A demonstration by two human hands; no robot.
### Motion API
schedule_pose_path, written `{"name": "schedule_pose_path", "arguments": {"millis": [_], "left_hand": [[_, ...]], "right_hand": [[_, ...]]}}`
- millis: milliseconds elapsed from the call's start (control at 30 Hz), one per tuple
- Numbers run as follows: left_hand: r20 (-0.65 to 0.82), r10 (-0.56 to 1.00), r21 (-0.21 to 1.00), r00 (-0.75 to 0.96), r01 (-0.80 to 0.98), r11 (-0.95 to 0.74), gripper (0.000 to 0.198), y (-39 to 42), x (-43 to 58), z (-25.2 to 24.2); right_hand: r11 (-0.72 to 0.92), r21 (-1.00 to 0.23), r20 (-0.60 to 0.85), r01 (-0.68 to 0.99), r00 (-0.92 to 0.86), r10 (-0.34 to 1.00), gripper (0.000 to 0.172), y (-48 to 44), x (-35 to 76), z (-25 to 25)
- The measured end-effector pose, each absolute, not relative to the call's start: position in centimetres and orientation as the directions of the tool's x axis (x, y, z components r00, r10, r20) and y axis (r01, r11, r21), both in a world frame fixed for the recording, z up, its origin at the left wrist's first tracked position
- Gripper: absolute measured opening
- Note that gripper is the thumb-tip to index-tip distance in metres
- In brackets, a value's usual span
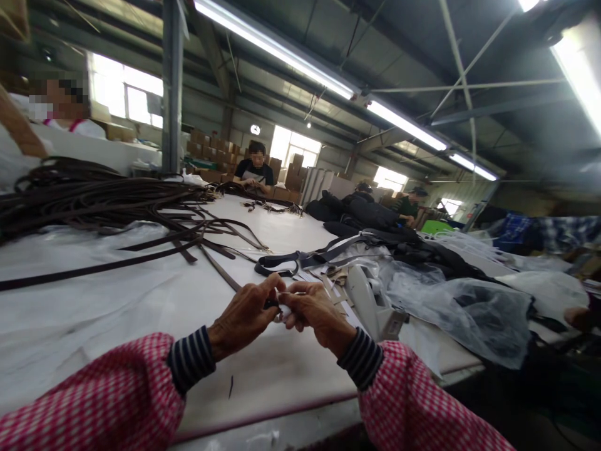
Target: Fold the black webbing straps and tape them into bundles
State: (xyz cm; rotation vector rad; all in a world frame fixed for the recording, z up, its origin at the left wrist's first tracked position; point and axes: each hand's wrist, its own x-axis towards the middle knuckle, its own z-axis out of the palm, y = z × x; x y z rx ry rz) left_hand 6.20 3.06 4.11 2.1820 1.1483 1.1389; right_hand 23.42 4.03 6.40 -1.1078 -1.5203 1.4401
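Note:
My left hand point(244, 315) is closed, its thumb and fingers pinching the end of a dark strap point(219, 268). Behind that hand the strap runs back across the white table towards a pile of similar straps. Fingertip to fingertip with it, my right hand point(318, 312) is closed round a small white piece point(285, 311), whose kind I cannot make out. The fingers hide most of where the strap and the white piece meet. Just right of my right hand lies a grey-white device point(366, 300), with a looped dark strap point(277, 263) beyond my hands.
Brown straps point(89, 197) are heaped at the left on the white table point(300, 222). Clear plastic bags point(462, 313) and black fabric pieces point(361, 213) crowd the right. A metal post point(172, 88) rises at the back left. Other people point(256, 168) sit farther off.

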Motion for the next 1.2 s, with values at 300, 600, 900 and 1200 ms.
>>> {"name": "schedule_pose_path", "arguments": {"millis": [300,600,900,1200], "left_hand": [[0.477,0.827,0.647,0.298,0.518,-0.56,0.023,3.2,6.0,4.6],[0.503,0.791,0.555,0.35,0.57,-0.605,0.021,2.8,6.2,4.1],[0.487,0.766,0.494,0.42,0.59,-0.638,0.013,2.7,6.3,3.2],[0.464,0.809,0.672,0.361,0.451,-0.587,0.025,2.4,6.4,4.4]], "right_hand": [[-0.019,-0.999,-0.034,0.036,-0.496,0.868,0.031,3.6,24.4,7.3],[0.006,-0.998,-0.024,0.068,-0.434,0.901,0.039,3.7,24.1,6.7],[-0.125,-0.992,-0.12,0.034,-0.605,0.787,0.035,4.7,25.8,7.0],[0.192,-0.963,0.055,0.189,-0.562,0.825,0.027,4.5,25.3,6.9]]}}
